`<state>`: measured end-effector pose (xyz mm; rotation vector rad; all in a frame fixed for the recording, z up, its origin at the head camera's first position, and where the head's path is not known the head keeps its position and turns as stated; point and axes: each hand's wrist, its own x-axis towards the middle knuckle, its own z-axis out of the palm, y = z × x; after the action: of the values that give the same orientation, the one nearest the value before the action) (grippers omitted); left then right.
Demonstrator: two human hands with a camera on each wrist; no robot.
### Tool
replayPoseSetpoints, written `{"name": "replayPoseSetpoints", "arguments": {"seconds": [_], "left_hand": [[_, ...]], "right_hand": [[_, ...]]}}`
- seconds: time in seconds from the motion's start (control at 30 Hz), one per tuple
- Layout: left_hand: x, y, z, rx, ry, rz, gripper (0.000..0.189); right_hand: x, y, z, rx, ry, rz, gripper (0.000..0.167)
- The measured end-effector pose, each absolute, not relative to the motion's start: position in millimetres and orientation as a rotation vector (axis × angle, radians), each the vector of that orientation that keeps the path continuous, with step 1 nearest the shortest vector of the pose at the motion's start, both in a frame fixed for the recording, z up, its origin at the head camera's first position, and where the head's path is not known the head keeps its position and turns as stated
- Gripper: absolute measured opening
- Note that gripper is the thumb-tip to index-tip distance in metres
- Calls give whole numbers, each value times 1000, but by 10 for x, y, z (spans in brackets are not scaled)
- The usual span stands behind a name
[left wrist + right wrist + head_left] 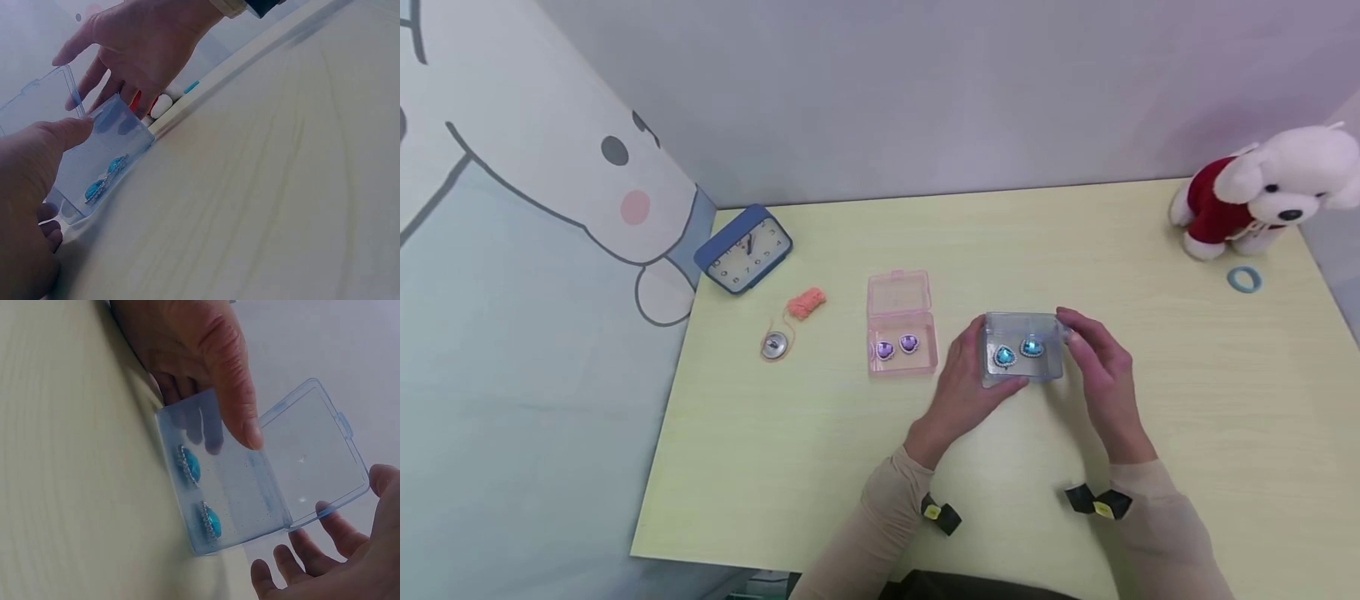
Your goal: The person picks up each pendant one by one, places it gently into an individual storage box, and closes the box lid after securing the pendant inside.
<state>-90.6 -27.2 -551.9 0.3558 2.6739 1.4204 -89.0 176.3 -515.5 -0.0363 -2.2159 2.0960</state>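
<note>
A small clear bluish plastic box (1047,367) is tilted above the table, with two blue heart-like gems (1004,357) edged in silver inside. My left hand (958,387) grips it from the left, thumb along the near side. Its hinged lid (312,450) stands raised, as the right wrist view shows. At the right end, my right hand (1101,375) pinches the lid's edge between thumb and forefinger, the other fingers spread behind. Left of my hands, a pink clear box (898,367) lies with its lid back, holding two purple gems (909,343) with silver rims.
On the table's left side are a blue clock (747,250), a coral yarn bundle (806,303) and a round silver metal piece (774,345) with thread around it. A white plush dog (1217,204) in red sits at the far right, near a blue ring (1244,279).
</note>
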Motion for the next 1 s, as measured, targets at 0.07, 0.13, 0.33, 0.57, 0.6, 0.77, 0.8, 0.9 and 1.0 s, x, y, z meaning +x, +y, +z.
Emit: {"name": "replayPoseSetpoints", "arguments": {"seconds": [0.07,0.13,0.33,0.57,0.6,0.77,0.8,0.9,1.0], "left_hand": [[-912,-276,-5517,350,2675,1421,106],[-918,-279,-5519,347,2677,1425,106],[-915,-280,-5507,357,2670,1435,106],[-914,-278,-5514,371,2683,1423,105],[-915,-278,-5517,375,2684,1426,105],[-921,-278,-5519,385,2690,1415,104],[-922,-277,-5517,381,2688,1415,104],[-922,-277,-5516,366,2689,1404,104],[-921,-273,-5522,350,2695,1393,104]], "right_hand": [[-871,1773,-5187,20,-2172,2165,40],[-855,1777,-5220,66,-2150,2202,40],[-822,1778,-5308,117,-2255,2142,43],[-821,1749,-5341,131,-2386,1992,51],[-825,1745,-5354,138,-2399,1968,53],[-849,1726,-5392,161,-2469,1861,63],[-854,1723,-5399,166,-2478,1849,65],[-861,1715,-5405,169,-2503,1827,69],[-861,1713,-5415,162,-2527,1815,71]]}}
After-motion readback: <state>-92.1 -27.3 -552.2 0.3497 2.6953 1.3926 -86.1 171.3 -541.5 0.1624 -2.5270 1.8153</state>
